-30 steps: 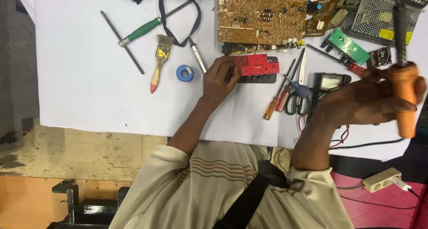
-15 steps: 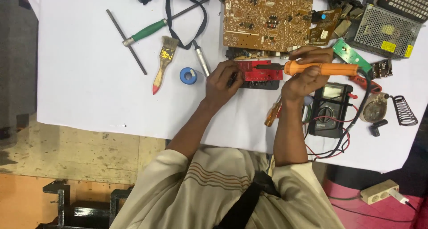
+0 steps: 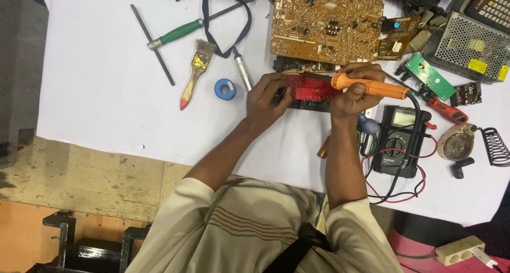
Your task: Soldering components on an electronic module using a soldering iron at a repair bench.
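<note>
A small red circuit board [image 3: 311, 87] lies on the white table [image 3: 106, 108] in front of me. My left hand [image 3: 268, 97] rests on its left end and holds it down. My right hand [image 3: 356, 89] is closed around the orange handle of a soldering iron [image 3: 372, 85], held over the right part of the red board. The iron's tip is hidden behind my fingers. Its black cord runs down to the right past a black multimeter [image 3: 398, 140].
A large brown circuit board [image 3: 324, 20] lies just beyond the red one. To the left are a blue tape roll [image 3: 225, 88], a paintbrush [image 3: 195, 71] and a green-handled screwdriver [image 3: 178, 32]. To the right sit a green board [image 3: 427, 76], a metal mesh power supply [image 3: 470, 47] and an iron stand [image 3: 459, 143].
My right hand has carried the soldering iron from the far right in over the red board. My left hand has stayed on the board's left end.
</note>
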